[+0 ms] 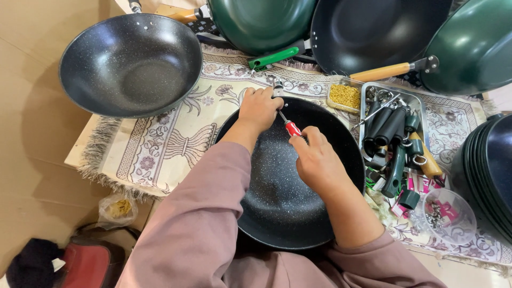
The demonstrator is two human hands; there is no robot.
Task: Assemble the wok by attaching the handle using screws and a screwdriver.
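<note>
The black speckled wok (282, 202) sits directly in front of the person on the patterned cloth (160, 144). At the wok's far rim the left hand (260, 109) is curled closed over a small metal bracket (277, 85). The right hand (317, 160) is closed around the red-handled screwdriver (292, 128), whose long axis slants up and to the left, its tip pointing at that rim spot beside the left hand's fingers; the right hand lies nearer the person, over the wok's bowl.

Both hands (260, 109) (317, 160) over speckled wok (277, 205), red-handled screwdriver (292, 128) in right grip
</note>
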